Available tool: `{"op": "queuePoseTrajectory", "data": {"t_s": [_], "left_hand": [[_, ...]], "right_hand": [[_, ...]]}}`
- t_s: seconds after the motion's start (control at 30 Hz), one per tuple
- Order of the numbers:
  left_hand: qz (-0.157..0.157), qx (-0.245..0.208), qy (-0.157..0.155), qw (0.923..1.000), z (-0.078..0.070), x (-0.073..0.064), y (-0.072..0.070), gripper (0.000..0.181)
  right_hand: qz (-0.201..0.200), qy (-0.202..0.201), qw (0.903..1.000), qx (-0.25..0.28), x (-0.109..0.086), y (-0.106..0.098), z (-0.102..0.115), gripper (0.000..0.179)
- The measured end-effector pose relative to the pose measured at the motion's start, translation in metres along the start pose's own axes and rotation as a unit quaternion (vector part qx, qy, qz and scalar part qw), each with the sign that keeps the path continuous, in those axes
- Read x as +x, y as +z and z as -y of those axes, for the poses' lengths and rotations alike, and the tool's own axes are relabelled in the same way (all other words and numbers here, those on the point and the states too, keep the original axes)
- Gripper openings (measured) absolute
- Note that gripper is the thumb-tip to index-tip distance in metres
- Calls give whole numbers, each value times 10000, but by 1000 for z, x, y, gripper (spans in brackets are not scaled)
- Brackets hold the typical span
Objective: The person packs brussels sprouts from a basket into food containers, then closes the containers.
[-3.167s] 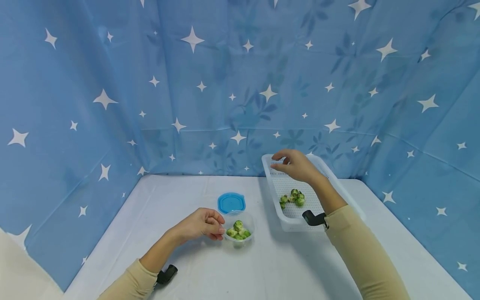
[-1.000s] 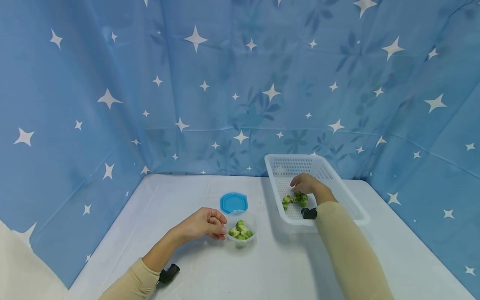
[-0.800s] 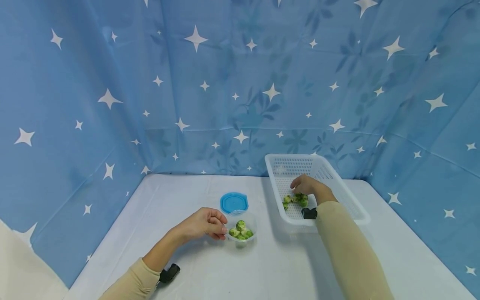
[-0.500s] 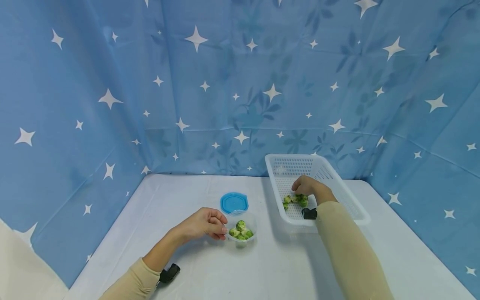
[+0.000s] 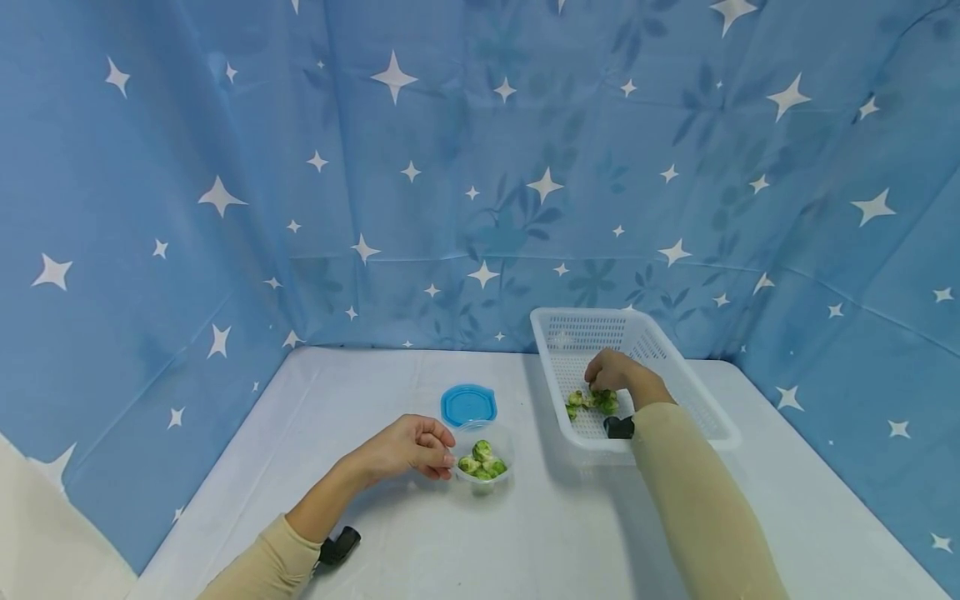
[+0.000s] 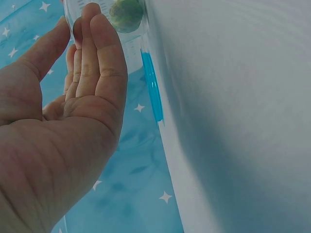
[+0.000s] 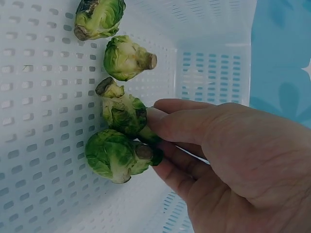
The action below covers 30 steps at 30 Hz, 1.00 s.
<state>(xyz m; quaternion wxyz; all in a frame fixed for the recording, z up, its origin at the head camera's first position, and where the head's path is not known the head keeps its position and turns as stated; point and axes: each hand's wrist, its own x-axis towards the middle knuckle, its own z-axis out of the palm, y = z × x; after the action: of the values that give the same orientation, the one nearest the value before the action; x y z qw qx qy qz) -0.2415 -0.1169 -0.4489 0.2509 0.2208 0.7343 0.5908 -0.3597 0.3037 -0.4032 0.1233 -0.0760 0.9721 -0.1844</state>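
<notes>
My left hand [image 5: 415, 447] is beside a small clear round container [image 5: 504, 442] with several Brussels sprouts [image 5: 482, 451] in it. In the left wrist view, the thumb tip is at the container's rim and the nearly straight fingers lie along its outer wall. Inside a white perforated basket [image 5: 547, 367], my right hand [image 5: 617, 370] reaches down among more sprouts. The right wrist view shows thumb and fingers pinching a Brussels sprout [image 7: 148, 135], partly hidden behind the thumb. Crowded against it are other sprouts [image 7: 108, 153] on the basket floor.
A blue lid [image 5: 468, 405] lies on the white-covered table [image 5: 360, 392], just behind the clear container. The basket stands at the back right, its walls around the right hand. A blue star-patterned curtain [image 5: 480, 167] encloses the back and sides.
From above the basket, my right hand has come down into it among the sprouts, then shifted only slightly. The left hand stays at the container.
</notes>
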Motion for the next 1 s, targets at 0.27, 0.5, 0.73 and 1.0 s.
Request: {"op": "queuePoseTrajectory", "data": {"t_s": [0.27,0.5,0.73,1.0], "left_hand": [[22,-7,37,10000,0,-1,-1,38],[32,-15,38,10000,1,0,-2,39],[44,-65,4,10000,1,0,-2,39],[59,-54,-11,10000,-1,-1,-1,39]], "right_hand": [[-290,39,9995,139,1,-1,4,32],[-642,-57,9971,394,3,-5,7,34],[-837,-172,9938,718,4,-7,7,37],[-1313,-690,9849,891,4,-16,14,35]]}}
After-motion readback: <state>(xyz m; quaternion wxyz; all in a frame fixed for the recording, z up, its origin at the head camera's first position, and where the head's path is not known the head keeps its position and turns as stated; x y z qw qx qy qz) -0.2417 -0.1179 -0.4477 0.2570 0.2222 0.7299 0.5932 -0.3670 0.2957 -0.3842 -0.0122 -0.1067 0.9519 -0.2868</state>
